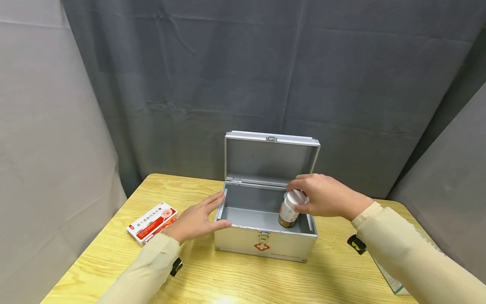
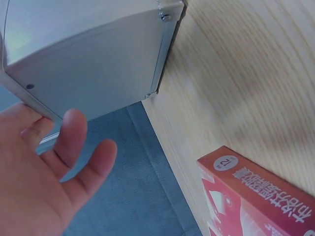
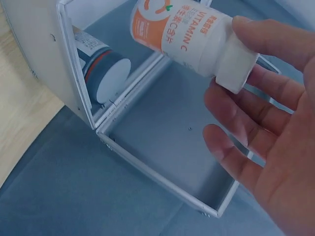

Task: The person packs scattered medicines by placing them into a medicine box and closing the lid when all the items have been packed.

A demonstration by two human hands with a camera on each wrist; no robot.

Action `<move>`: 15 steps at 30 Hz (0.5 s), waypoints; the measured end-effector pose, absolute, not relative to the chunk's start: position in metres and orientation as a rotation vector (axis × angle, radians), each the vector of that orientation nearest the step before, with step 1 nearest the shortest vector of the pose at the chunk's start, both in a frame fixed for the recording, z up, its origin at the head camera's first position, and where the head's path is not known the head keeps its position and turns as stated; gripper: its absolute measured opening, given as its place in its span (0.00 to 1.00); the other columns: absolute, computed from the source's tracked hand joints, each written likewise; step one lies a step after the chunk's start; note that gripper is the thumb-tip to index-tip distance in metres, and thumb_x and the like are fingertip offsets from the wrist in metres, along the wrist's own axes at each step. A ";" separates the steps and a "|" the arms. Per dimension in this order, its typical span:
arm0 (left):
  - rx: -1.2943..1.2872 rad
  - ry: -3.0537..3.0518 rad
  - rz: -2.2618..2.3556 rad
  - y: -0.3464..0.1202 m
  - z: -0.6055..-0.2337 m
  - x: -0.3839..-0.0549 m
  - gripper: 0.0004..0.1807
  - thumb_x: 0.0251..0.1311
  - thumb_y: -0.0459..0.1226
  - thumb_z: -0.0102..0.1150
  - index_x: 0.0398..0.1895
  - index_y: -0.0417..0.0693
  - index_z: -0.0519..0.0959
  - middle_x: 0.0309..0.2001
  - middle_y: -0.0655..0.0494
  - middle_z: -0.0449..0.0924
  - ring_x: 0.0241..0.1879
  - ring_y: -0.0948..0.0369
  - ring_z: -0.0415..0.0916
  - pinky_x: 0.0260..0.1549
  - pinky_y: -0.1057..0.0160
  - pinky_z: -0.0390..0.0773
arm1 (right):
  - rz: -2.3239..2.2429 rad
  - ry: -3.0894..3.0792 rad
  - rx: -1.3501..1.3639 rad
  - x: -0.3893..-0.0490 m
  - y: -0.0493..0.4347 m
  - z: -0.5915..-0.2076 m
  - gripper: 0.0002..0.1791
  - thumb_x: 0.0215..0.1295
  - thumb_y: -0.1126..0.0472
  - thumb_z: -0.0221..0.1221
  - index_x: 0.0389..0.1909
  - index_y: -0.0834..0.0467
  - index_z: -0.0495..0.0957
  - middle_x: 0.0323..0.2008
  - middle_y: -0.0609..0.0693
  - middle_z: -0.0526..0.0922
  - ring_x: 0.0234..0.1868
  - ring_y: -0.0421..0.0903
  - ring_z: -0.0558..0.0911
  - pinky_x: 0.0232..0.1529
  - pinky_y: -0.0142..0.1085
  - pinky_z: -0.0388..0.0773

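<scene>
A silver first-aid case (image 1: 243,241) stands on the table with its lid (image 1: 267,158) raised. My right hand (image 1: 327,196) pinches the white cap of a vitamin C bottle (image 1: 289,207) between thumb and fingers. The bottle tilts over the right end of the case, its orange-and-white label showing in the right wrist view. Inside the case there, a dark bottle with a pale cap (image 3: 113,81) and an orange ring can be seen. My left hand (image 1: 199,218) rests its fingers at the case's left rim, thumb spread toward the front edge.
Red-and-white medicine boxes (image 1: 153,221) lie left of the case, beside my left forearm; one red box (image 2: 256,199) shows close up in the left wrist view. A flat pale box with a green edge (image 1: 396,287) is partly hidden under my right sleeve. Grey curtains (image 1: 190,84) hang behind the table.
</scene>
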State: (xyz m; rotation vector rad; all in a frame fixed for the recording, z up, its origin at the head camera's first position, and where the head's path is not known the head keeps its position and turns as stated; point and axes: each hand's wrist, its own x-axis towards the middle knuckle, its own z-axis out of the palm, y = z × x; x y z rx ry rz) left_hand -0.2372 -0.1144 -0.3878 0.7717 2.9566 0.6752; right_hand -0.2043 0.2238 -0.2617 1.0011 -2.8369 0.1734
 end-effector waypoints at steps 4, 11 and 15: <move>0.758 2.944 0.685 -0.111 -0.387 -0.237 0.48 0.58 0.67 0.56 0.77 0.59 0.57 0.80 0.65 0.51 0.72 0.48 0.65 0.64 0.41 0.71 | 0.144 -2.857 1.021 -0.209 0.222 -0.268 0.17 0.52 0.60 0.70 0.45 0.55 0.84 0.40 0.47 0.85 0.32 0.38 0.79 0.33 0.33 0.78; 0.740 2.915 0.699 -0.109 -0.393 -0.235 0.49 0.57 0.69 0.55 0.78 0.60 0.57 0.80 0.66 0.50 0.73 0.48 0.64 0.65 0.40 0.70 | 0.093 -2.887 1.064 -0.216 0.212 -0.273 0.17 0.51 0.60 0.71 0.44 0.56 0.84 0.43 0.48 0.86 0.36 0.41 0.81 0.36 0.36 0.80; 0.719 2.925 0.697 -0.114 -0.396 -0.231 0.49 0.57 0.69 0.55 0.78 0.61 0.57 0.80 0.67 0.49 0.72 0.47 0.65 0.65 0.39 0.70 | 0.068 -2.915 1.105 -0.219 0.201 -0.278 0.17 0.50 0.61 0.71 0.43 0.55 0.84 0.44 0.48 0.85 0.37 0.42 0.82 0.36 0.37 0.81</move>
